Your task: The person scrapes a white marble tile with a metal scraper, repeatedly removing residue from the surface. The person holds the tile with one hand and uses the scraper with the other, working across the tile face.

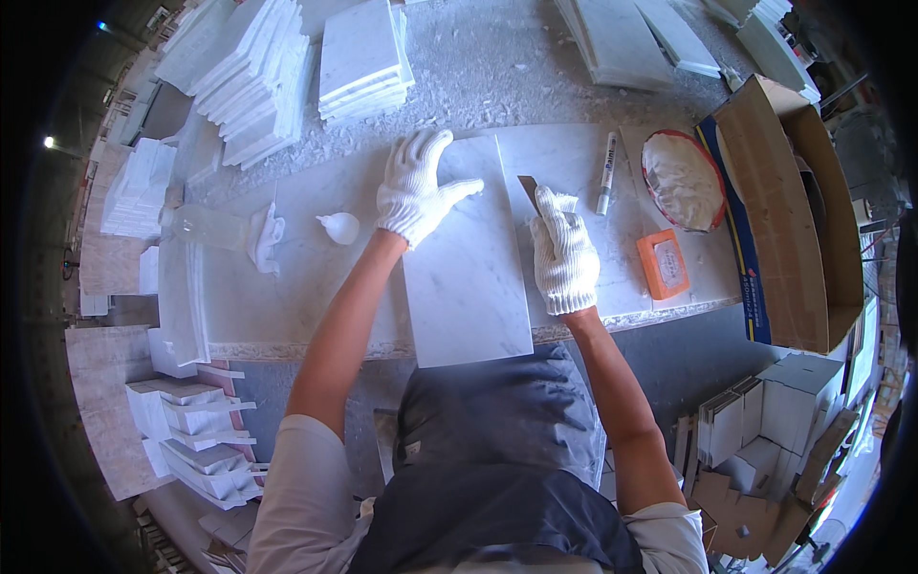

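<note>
A white rectangular marble tile lies lengthwise in front of me, its near end jutting past the worktable's front edge. My left hand, in a white knitted glove, rests at the tile's upper left edge. Its thumb is stretched over the surface, apart from the other fingers. Just right of the tile, my right hand, gloved likewise, is closed around a small flat scraper. Only the scraper's dark blade shows, pointing up and left; its handle is hidden in the fingers.
Right of my hands lie a paint marker, an orange block and a red-rimmed dish of white paste, beside an open cardboard box. A white squeeze bulb and a clear bottle lie left. Tile stacks stand behind.
</note>
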